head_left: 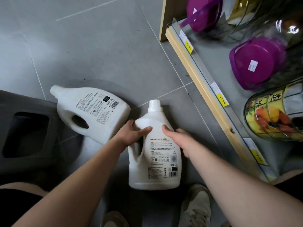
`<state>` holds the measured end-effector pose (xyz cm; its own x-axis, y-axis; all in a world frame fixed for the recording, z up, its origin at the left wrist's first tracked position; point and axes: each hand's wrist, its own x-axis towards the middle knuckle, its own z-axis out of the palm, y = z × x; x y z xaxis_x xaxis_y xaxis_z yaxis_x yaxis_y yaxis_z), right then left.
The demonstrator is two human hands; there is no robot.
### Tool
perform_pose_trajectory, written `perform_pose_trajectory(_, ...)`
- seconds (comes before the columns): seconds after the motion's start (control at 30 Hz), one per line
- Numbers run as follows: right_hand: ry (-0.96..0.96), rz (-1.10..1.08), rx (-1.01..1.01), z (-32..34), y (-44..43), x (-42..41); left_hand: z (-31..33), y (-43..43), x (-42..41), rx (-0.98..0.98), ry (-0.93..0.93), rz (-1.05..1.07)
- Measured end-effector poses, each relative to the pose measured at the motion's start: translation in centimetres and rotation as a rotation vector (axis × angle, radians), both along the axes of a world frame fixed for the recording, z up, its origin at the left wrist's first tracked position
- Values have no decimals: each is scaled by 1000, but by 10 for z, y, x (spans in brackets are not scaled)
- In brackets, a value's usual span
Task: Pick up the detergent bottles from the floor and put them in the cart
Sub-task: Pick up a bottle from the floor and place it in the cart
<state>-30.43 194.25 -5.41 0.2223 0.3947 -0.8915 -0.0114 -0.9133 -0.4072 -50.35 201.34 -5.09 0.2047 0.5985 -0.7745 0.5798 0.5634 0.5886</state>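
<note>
Down at the floor [98, 54], my left hand [132, 135] and right hand [177, 140] grip the near bottle [157, 161], second bottle [98, 112] far left.

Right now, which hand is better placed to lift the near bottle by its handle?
Left. The left hand grips the near bottle just above its handle; the right hand holds the opposite side.

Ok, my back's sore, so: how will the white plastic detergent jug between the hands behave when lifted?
Likely heavy for its size: the white plastic detergent jug is big, capped, and takes both the left hand and right hand. Its smooth walls could slip, so the moulded handle hole looks safer. Undented under the grip, it probably stays rigid.
</note>
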Motion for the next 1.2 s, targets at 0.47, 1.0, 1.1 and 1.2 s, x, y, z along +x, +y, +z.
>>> perform_pose_trajectory(0.47,-143,200,522,68,66,38,75,58,-8,584,-260,5)
perform_pose_trajectory(1.0,-355,586,618,69,56,26,77,52,-15,665,-96,-342)
perform_pose_trajectory(1.1,-416,616,582,69,59,21,84,50,-7,679,3,-330)
perform_pose_trajectory(1.2,-432,603,584,76,54,21,101,43,-1,691,41,-328)
